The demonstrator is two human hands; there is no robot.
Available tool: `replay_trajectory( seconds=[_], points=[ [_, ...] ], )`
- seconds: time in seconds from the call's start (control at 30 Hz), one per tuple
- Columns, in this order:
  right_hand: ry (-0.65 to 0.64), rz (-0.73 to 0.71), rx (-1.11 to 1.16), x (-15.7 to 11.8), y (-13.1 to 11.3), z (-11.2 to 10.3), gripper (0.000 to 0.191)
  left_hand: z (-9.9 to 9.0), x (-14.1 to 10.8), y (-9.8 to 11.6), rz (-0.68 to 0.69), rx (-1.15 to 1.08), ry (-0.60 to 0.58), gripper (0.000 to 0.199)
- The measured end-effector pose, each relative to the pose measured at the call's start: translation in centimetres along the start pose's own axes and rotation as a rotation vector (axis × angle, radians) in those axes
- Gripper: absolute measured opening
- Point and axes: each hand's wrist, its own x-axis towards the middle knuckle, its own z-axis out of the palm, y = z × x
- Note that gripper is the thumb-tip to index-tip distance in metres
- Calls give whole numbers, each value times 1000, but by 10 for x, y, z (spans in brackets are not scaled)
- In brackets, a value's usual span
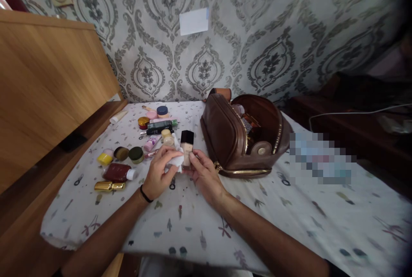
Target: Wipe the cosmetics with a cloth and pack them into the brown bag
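Observation:
In my right hand (206,174) is a foundation bottle (187,148) with a square black cap and beige contents, held upright. My left hand (162,172) pinches a crumpled white wipe (176,161) against the bottle's left side. Both hands are closed and meet above the middle of the cloth-covered table. Just right of them stands a brown leather toiletry bag (222,135), unzipped, with several items visible inside. Behind and left of my left hand are a dark green-lidded jar (136,155), a pink-purple tube (152,143) and small cream-lidded jars (166,135).
Left on the patterned cloth (180,234) lie a dark red bottle (116,173), a gold bottle (109,186), a yellow-lidded jar (104,158) and a green bottle (161,125). A wooden cabinet (54,84) borders the left. A wallpapered wall (206,67) stands behind. A blurred patch covers something at right.

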Motion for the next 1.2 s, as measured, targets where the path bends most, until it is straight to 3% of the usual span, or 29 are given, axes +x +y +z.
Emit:
replay_trajectory(
  seconds=[0.2, 0.47, 0.57, 0.87, 1.03, 1.2],
  points=[
    [15, -1, -7, 1, -7, -3, 42, -3, 0, 3, 42, -30, -82, 20],
    [-195, 63, -175, -4, 0, 0, 41, -3, 2, -8, 26, 64, 191, 23],
    [-235, 102, -140, -4, 3, 0, 48, -5, 2, -11, 9, 108, 236, 26],
    [-83, 121, 80, 3, 1, -4, 37, 2, -2, -8, 165, 203, 42, 28],
    [-65, 30, 57, 7, -1, -8, 39, 3, -3, -3, 218, 152, -74, 26],
    [-41, -4, 19, 9, -3, -9, 41, 2, -3, -1, 197, 97, -99, 24]
  ],
)
